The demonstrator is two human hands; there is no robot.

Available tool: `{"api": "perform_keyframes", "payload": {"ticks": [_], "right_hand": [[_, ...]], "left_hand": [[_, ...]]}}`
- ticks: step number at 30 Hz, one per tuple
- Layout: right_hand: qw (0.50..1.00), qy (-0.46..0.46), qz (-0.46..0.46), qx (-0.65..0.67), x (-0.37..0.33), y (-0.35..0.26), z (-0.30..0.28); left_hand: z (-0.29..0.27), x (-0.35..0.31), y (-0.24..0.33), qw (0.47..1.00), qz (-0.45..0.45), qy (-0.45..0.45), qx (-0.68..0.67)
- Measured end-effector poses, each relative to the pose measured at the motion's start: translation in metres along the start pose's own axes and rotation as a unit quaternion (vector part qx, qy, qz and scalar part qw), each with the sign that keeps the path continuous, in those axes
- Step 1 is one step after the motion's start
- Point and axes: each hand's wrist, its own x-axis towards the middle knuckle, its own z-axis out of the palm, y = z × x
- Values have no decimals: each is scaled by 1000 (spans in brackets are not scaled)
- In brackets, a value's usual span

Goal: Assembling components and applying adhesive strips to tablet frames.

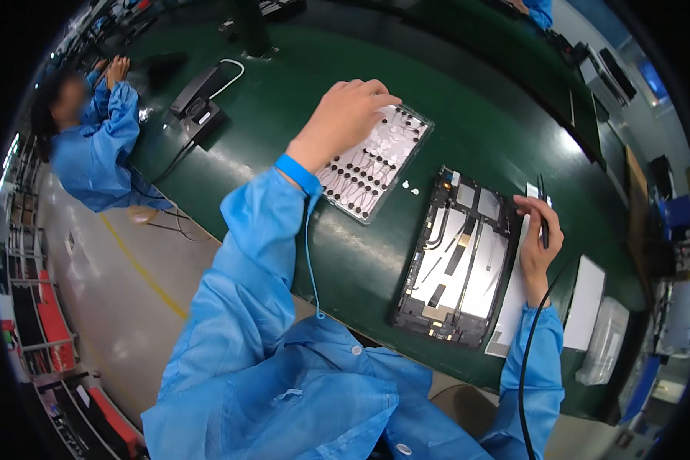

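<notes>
A clear shallow plastic tray (358,207) holds rows of small round black parts with thin wires on a pale sheet. My left hand (345,115) reaches over its upper part, fingers bent and drawn together at the far edge; whatever lies between the fingertips is hidden. Dark tweezers (544,226) are in my right hand (540,238), their points turned away from me. This hand rests by the right edge of an opened tablet-like device (468,261), its silver plates, black frame and cables exposed. Two small white pieces (411,187) lie between tray and device.
A black power adapter (205,119) with a cable sits at the left on the green table (291,100). White sheets (585,303) and a clear plastic package (606,341) lie at right. A cord (523,383) crosses my right sleeve. Another person (92,146) works at far left.
</notes>
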Motion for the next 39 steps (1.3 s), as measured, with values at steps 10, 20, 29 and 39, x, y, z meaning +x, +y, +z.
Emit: {"api": "perform_keyframes", "payload": {"ticks": [10, 20, 29, 39], "right_hand": [[993, -101, -24, 58, 83, -63, 82], [994, -80, 57, -54, 117, -40, 176], [991, -77, 2, -111, 111, -48, 178], [985, -41, -70, -154, 110, -46, 179]], "left_hand": [[28, 3, -36, 995, 28, -33, -88], [23, 5, -29, 988, -1, 43, -151], [6, 0, -11, 956, -84, 10, -282], [-6, -3, 2, 942, -176, -18, -286]]}}
